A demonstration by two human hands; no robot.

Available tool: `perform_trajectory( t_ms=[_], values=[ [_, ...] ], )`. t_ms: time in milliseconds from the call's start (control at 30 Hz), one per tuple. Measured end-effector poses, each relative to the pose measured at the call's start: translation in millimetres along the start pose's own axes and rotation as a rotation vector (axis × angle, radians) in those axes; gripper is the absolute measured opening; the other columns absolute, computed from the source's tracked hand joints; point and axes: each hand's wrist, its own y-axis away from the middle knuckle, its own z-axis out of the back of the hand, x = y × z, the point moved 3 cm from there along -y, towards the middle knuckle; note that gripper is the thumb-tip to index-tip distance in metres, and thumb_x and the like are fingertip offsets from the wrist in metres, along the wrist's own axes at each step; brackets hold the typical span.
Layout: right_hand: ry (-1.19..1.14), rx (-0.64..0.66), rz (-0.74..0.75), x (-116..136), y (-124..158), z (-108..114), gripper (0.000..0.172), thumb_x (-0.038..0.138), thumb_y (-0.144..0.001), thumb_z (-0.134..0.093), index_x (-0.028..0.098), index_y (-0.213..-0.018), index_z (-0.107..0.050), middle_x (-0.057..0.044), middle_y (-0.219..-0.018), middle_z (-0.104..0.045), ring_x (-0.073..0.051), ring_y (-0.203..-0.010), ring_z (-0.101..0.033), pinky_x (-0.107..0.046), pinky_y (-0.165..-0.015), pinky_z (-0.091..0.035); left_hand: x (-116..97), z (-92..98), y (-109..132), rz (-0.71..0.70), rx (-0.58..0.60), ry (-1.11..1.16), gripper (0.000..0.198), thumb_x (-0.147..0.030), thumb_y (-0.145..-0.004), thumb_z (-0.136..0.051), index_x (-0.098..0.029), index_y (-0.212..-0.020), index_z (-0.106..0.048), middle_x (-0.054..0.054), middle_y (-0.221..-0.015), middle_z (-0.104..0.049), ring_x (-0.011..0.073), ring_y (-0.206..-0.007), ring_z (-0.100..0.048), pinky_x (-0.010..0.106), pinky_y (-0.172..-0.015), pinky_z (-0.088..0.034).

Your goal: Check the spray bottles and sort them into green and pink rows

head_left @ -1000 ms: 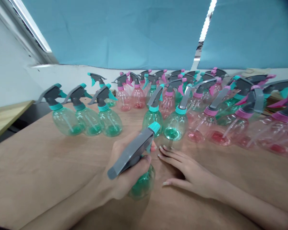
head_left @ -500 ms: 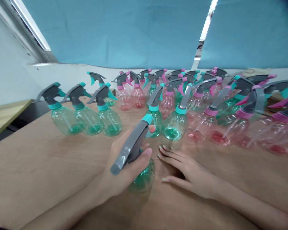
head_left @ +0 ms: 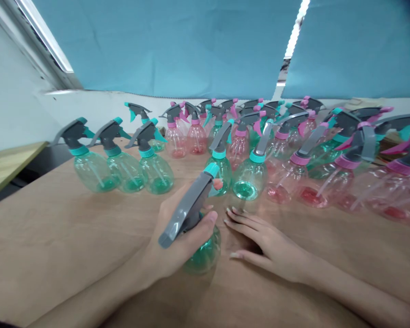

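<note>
My left hand (head_left: 181, 241) is wrapped round the neck of a green spray bottle (head_left: 205, 253), its fingers closed below the grey trigger head. That bottle stands on the wooden table (head_left: 89, 246) with its teal nozzle pointing away from me; the hand covers its collar. To the right, my right hand (head_left: 263, 237) rests on the tabletop with the fingers stretched out, holding nothing. Just beyond its fingertips is a clear green spray bottle (head_left: 249, 177) with a teal collar. Another green spray bottle (head_left: 219, 166) stands directly behind the held one.
Three green spray bottles (head_left: 157, 173) stand in a row at left. Many pink spray bottles (head_left: 314, 189) and green ones crowd the right and back. Blue sheeting (head_left: 177, 45) covers the wall behind. A lighter wooden surface (head_left: 17, 159) lies at far left.
</note>
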Motion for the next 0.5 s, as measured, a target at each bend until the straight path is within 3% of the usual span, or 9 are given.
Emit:
perform_trajectory(
  t_ms=[267, 500],
  values=[
    [0.006, 0.004, -0.003, 0.1, -0.2, -0.4, 0.066, 0.056, -0.094, -0.051, 0.019, -0.148, -0.041, -0.009, -0.156, -0.037, -0.026, -0.145, -0.033, -0.048, -0.117, -0.032, -1.9, 1.3, -0.1, 0.008, -0.016, -0.028, 0.033, -0.027, -0.086, -0.055, -0.026, -0.118, -0.065, 0.002, -0.091, -0.075, 0.0192, -0.083, -0.071, 0.029, -0.075, -0.06],
    [-0.004, -0.01, 0.006, -0.7, 0.5, -1.1, 0.065, 0.055, -0.094, -0.053, 0.019, -0.148, -0.042, -0.009, -0.156, -0.038, -0.026, -0.144, -0.034, -0.048, -0.117, -0.033, 1.2, -0.3, 1.7, -0.024, -0.006, 0.034, 0.035, -0.025, -0.088, -0.054, -0.028, -0.122, -0.064, 0.002, -0.098, -0.077, 0.018, -0.095, -0.07, 0.028, -0.086, -0.058]
  ],
)
